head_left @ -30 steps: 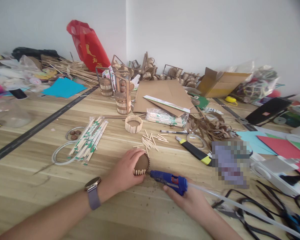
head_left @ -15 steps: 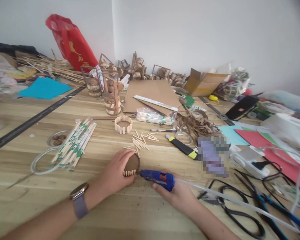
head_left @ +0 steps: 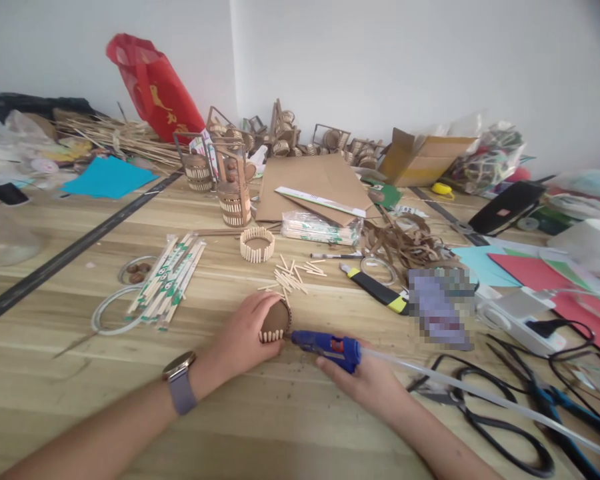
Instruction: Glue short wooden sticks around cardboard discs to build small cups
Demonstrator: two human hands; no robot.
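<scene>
My left hand [head_left: 247,331] is wrapped round a small round cardboard basket [head_left: 276,320], tilted so its inside faces me. Short wooden sticks line part of its lower edge. In my right hand [head_left: 363,377] is a blue hot glue gun [head_left: 325,345], its nozzle at the basket's lower right edge, close to the last sticks; I cannot tell whether it touches. A long clear glue stick [head_left: 455,381] runs out of the gun's back. Just beyond the basket lie several loose short sticks [head_left: 291,277]. A finished-looking ring of sticks [head_left: 257,245] stands behind them.
Wrapped chopsticks [head_left: 167,283] and a white wire coil [head_left: 113,313] lie at left. A utility knife [head_left: 375,288], black scissors [head_left: 480,413], pliers [head_left: 550,400] and a power strip [head_left: 525,320] are at right. Small lidded baskets [head_left: 234,200] and cardboard sheets [head_left: 313,180] stand farther back.
The whole scene has shifted slightly to the right in view as the head turned. Both hands keep their grips, and the gun's nozzle stays at the basket's edge.
</scene>
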